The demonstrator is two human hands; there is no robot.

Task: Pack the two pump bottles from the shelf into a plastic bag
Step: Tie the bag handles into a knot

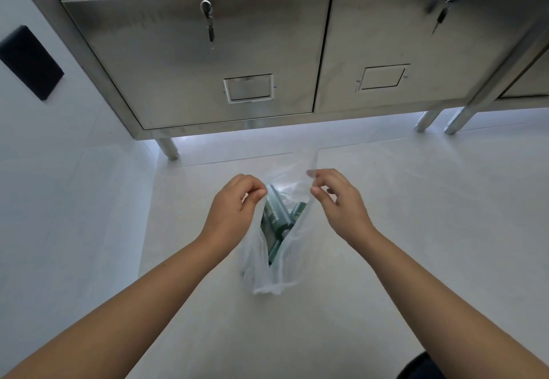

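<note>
A thin clear plastic bag [267, 277] hangs in the air between my hands, above the pale floor. Inside it stand two dark green pump bottles [274, 221], close together and tilted, seen from above through the bag's mouth. My left hand [234, 209] pinches the left rim of the bag with closed fingers. My right hand [338, 197] pinches the right rim, and a flap of plastic rises above its fingers. The bag's mouth is held apart between the two hands.
A stainless steel cabinet [190, 61] with two doors, keys in the locks, stands ahead on short metal legs [167, 147]. A white wall with a black panel [29, 61] is at the left. A dark object [421, 368] shows at the bottom right edge.
</note>
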